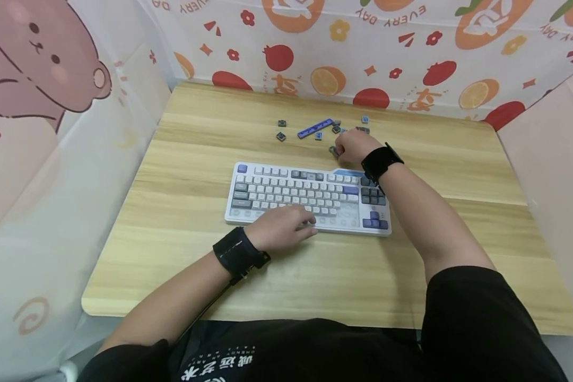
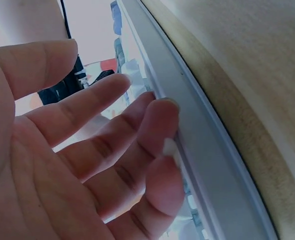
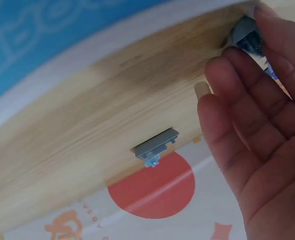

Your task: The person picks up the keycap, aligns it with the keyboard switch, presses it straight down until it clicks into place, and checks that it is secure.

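A white keyboard (image 1: 298, 192) with grey and purple keycaps lies on the table; its lower right part shows bare pale switches. My left hand (image 1: 281, 227) touches the keyboard's front edge, fingers loosely bent and gripping nothing; its fingertips meet the pale side wall (image 2: 202, 145) in the left wrist view. Beyond the keyboard, my right hand (image 1: 355, 146) pinches a grey keycap (image 1: 333, 152) between thumb and fingers, close to the tabletop. That keycap (image 3: 246, 36) is partly hidden by the fingers in the right wrist view.
Behind the keyboard lie a long blue keycap (image 1: 315, 128), a small blue keycap (image 1: 318, 136) and several others. Two dark keycaps (image 1: 280, 136) sit to the left. Another grey keycap (image 3: 156, 142) lies underside-out near the far edge. Printed curtains (image 1: 344, 48) border the wooden table (image 1: 181, 254).
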